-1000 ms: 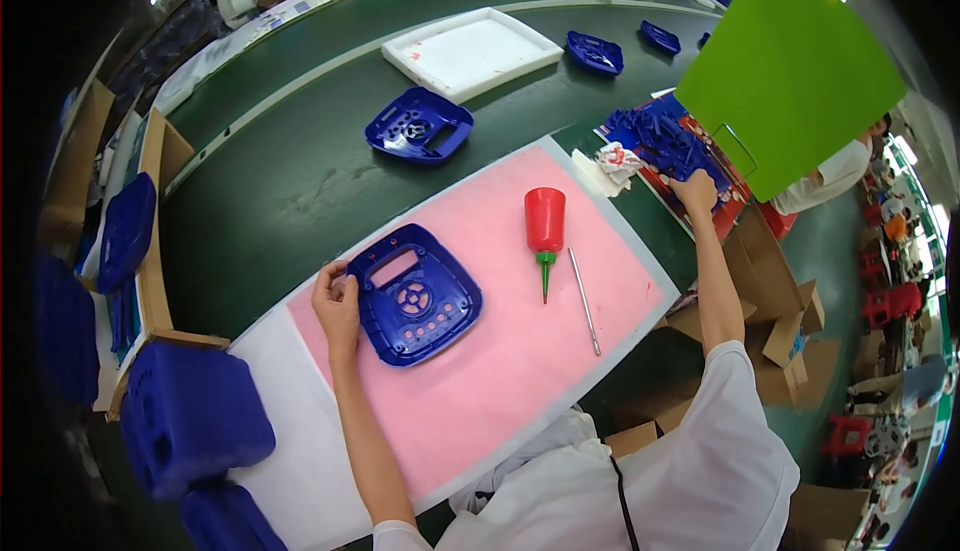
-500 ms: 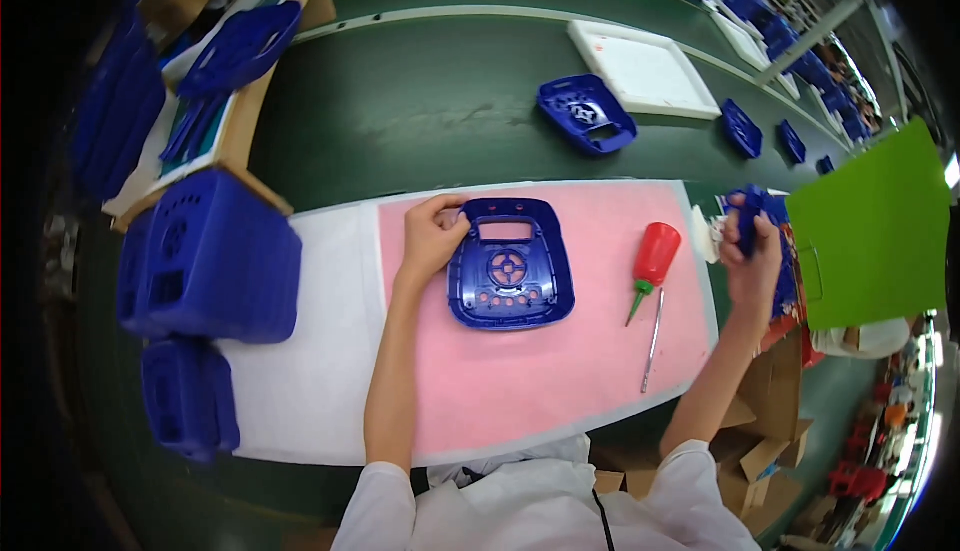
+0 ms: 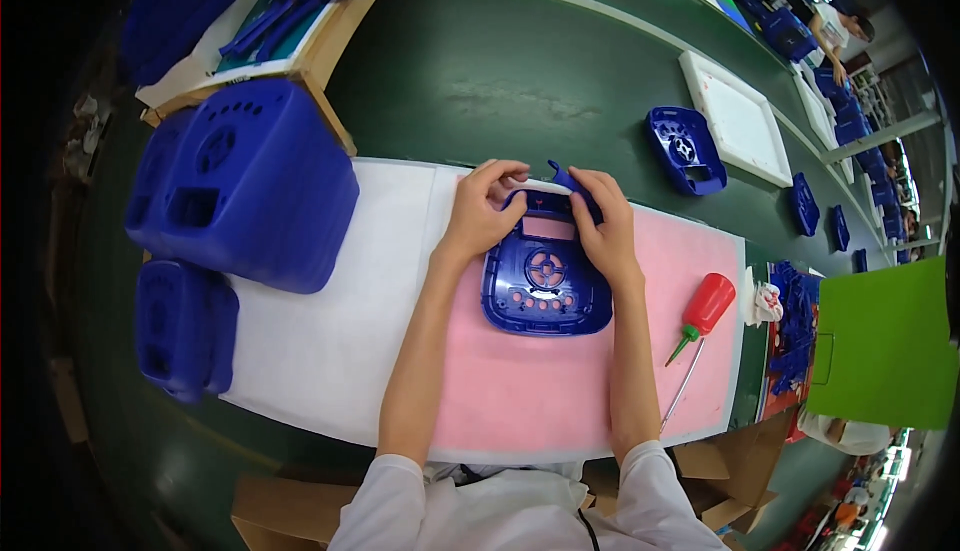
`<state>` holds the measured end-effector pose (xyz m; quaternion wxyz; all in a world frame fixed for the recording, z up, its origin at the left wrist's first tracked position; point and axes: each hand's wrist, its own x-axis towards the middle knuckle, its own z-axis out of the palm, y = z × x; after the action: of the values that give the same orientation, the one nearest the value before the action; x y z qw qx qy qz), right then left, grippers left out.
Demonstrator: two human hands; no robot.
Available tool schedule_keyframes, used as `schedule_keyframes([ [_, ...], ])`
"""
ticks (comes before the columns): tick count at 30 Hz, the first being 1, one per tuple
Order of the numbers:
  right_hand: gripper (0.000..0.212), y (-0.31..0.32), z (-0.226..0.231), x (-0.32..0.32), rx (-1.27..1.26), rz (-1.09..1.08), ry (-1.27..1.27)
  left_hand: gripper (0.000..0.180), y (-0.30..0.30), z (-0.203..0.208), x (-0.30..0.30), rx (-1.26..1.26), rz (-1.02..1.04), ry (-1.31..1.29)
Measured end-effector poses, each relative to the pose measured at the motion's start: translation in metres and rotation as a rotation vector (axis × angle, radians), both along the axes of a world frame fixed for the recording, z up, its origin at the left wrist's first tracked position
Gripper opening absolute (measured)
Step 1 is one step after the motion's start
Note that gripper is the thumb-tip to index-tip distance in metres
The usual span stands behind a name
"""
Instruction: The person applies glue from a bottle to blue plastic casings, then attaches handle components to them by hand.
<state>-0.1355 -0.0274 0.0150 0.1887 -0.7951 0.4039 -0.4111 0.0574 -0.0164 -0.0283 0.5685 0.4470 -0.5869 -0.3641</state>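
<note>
One blue panel [image 3: 547, 294] lies near the centre, its eleven o'clock corner touched by the curled left hand [image 3: 480, 213], probably for steadying, its grip unclear; the right hand [image 3: 608, 231] pinches a small blue strip [image 3: 564, 178] just past twelve. Pink sheeting [image 3: 530, 401], perhaps against scratches, overlies the green workbench [image 3: 500, 81], with a co-worker [image 3: 828, 27] at two o'clock.

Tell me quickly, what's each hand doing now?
Left hand: at the blue panel, fingers curled; grip unclear.
Right hand: closed on a small blue piece.
</note>
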Motion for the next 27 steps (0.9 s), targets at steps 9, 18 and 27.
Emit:
schedule_keyframes([
  [9, 0.027, 0.0, -0.014, 0.006, 0.032, 0.02, 0.013, 0.032, 0.0, -0.001, -0.008, 0.142, -0.045, 0.159],
  [18, 0.025, 0.0, -0.016, 0.001, 0.025, 0.059, 0.014, 0.032, 0.001, -0.001, -0.006, 0.123, -0.085, 0.012],
  [27, 0.024, 0.002, -0.011, 0.003, 0.084, 0.056, 0.043, 0.032, 0.003, 0.004, -0.004, 0.17, -0.083, -0.138],
])
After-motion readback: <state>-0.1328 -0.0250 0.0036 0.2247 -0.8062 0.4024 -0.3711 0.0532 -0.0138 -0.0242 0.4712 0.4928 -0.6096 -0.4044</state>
